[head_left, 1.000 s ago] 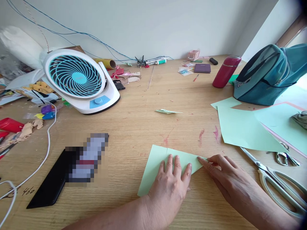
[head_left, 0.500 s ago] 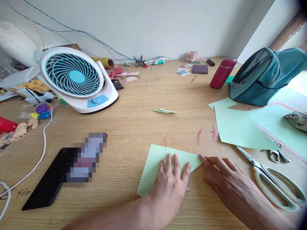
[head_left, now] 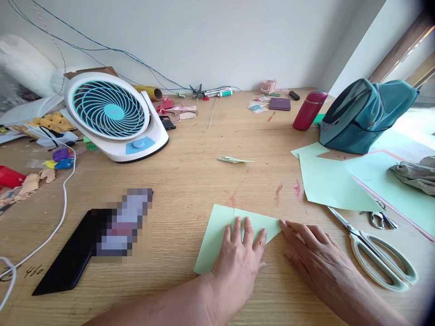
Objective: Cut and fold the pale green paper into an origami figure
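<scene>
Staying put on paper [head_left: 211,246]: left hand [head_left: 240,257]

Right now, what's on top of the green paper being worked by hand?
The left hand lies spread on the green paper; the right hand touches its pointed corner. What lies under that left hand is covered.

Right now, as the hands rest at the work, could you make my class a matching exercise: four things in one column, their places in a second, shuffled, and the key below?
Things
1. left hand
2. red bottle
3. scissors
4. right hand

Places
A. beside the teal bag
B. a fingertip at the pointed right corner of the light green sheet
C. spread flat over the light green sheet
D. lying to the right of both hands

Pairs: 1-C, 2-A, 3-D, 4-B
</scene>
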`<state>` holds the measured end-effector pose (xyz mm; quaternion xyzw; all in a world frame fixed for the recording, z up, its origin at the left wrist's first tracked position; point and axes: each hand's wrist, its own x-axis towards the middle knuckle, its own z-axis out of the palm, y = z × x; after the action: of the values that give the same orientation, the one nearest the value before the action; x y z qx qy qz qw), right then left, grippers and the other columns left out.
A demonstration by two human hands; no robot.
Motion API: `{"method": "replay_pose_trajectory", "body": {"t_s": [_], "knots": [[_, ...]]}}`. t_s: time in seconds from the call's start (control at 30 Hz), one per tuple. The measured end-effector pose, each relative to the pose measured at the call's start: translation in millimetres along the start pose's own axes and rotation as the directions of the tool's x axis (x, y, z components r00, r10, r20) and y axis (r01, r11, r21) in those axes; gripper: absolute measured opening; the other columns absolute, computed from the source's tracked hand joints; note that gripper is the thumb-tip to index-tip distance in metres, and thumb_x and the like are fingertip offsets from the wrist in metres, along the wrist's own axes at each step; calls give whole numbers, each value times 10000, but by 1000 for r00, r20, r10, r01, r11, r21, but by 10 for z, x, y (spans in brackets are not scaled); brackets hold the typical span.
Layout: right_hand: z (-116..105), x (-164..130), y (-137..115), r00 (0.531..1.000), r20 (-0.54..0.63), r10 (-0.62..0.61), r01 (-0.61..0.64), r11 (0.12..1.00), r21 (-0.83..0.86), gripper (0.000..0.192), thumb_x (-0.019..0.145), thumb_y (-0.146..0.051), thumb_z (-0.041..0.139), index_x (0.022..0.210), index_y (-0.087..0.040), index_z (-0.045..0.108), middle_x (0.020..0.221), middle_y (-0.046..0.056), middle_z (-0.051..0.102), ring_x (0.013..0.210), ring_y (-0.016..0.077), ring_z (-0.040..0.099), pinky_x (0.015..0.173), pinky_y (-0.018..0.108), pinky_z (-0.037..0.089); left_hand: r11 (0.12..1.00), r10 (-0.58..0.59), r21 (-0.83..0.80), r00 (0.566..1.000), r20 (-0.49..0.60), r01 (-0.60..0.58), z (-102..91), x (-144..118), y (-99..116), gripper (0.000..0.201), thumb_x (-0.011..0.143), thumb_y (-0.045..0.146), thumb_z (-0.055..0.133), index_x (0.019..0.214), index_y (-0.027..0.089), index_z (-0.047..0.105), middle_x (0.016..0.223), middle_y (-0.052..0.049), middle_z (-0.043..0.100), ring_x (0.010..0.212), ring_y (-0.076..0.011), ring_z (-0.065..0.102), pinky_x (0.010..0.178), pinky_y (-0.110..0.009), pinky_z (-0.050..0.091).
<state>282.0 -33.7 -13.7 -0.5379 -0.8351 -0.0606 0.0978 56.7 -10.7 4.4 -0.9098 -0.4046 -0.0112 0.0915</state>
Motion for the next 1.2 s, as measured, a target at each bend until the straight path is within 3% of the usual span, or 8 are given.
{"method": "replay_pose_trajectory", "body": {"t_s": [0.13,0.27,0.4,0.6,0.7,0.8,0.9,1.2], "knots": [[-1,5,8,1000,11,8,-8,1000,10,487,933,-258,467,1405,-144,442,1255,137,587,1062,280,560,913,464,520,999,16,-34,999,35,-15,-93,27,-35,607,920,550,487,1411,195,465,1381,-210,511,1274,-392,491,1018,-542,392],[-5,7,10,1000,0,8,-8,1000,23,490,936,-263,469,1413,-156,435,1248,137,588,1063,278,560,901,459,525,995,7,-103,996,90,2,-234,108,-108,578,932,592,414,1331,187,519,1258,-181,566,1155,-349,556,892,-462,477],[-10,11,5,1000,0,2,-2,1000,21,508,924,-252,480,1422,-163,431,1231,137,593,1054,285,560,889,469,524,989,115,-111,982,151,-99,-330,280,-218,311,983,386,422,998,153,628,866,-89,592,838,-246,614,679,-339,482],[-23,21,-6,1000,-4,-2,2,1000,18,482,926,-232,479,1399,-142,450,1238,141,588,1061,284,550,897,462,515,981,133,-169,971,199,-99,-263,661,-297,110,926,124,482,897,130,588,823,-66,596,704,-192,629,545,-271,425],[-39,29,-17,1000,3,6,-6,1000,23,484,926,-233,486,1398,-135,448,1233,139,590,1054,278,547,899,456,511,988,93,-135,987,132,-75,-123,762,-308,144,954,121,432,911,128,570,866,-87,605,802,-220,638,571,-278,429],[-51,34,-24,1000,2,6,-6,999,32,489,929,-253,489,1402,-137,444,1230,137,589,1061,278,541,901,453,509,983,118,-150,992,42,-111,35,776,-369,199,995,284,430,905,148,543,872,-69,601,837,-213,616,629,-293,437],[-52,33,-23,1000,-1,5,-5,999,35,481,937,-260,481,1402,-143,447,1224,131,590,1060,275,543,908,452,505,974,160,-157,986,-39,-165,143,762,-449,242,1019,311,353,930,161,521,938,-59,597,861,-199,594,675,-305,433],[-128,79,-30,999,28,22,-23,999,32,474,970,-300,433,1420,-152,444,1192,138,617,1037,278,576,860,452,520,971,158,-173,985,-68,-167,190,763,-471,187,1006,317,399,967,173,513,958,-33,593,886,-190,580,708,-303,418]]}}
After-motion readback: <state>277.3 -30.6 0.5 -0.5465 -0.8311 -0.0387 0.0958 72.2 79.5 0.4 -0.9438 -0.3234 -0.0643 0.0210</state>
